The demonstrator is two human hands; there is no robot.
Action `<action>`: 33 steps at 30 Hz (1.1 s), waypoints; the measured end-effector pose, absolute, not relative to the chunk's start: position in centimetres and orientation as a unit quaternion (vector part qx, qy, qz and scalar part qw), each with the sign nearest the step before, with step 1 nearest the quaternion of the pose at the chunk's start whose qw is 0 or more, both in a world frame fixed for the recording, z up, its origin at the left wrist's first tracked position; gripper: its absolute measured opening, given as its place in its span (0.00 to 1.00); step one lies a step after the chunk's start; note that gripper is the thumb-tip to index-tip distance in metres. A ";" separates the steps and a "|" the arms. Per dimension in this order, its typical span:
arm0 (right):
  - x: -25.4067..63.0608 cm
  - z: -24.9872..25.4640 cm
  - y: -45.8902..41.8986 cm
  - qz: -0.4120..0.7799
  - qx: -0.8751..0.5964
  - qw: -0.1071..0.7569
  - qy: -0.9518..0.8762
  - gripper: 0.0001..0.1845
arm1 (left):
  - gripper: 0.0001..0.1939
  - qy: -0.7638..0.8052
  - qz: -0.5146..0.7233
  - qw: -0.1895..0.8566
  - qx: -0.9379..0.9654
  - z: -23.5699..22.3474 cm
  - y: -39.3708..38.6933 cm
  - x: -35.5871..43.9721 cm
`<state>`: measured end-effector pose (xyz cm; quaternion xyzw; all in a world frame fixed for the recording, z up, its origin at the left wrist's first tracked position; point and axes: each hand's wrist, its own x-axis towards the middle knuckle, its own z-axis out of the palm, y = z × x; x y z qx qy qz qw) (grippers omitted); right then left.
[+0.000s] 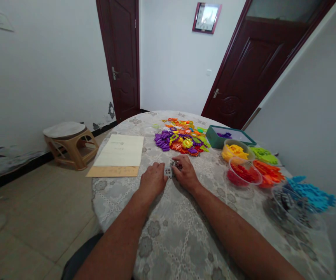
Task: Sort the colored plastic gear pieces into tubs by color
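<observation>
Grey lattice piece [168, 172] held on the near side of the coloured pile [188, 143].
Left hand [154, 178]: fingers curled, thumb pinching its edge. Right hand [185, 172], also nearside of pile: fingers bent closely around dark grey parts [176, 165].

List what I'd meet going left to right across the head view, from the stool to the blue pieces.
Stool → cream paper → left hand → gray piece → right hand → yellow pieces → orange pieces → blue pieces.
</observation>
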<state>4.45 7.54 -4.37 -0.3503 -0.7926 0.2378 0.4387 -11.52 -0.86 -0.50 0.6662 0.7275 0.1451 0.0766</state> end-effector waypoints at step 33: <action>3.9 -4.6 6.9 0.263 -0.325 0.427 -0.802 0.03 | 0.23 0.714 0.273 0.160 0.625 -1.1 -1.2 -11.0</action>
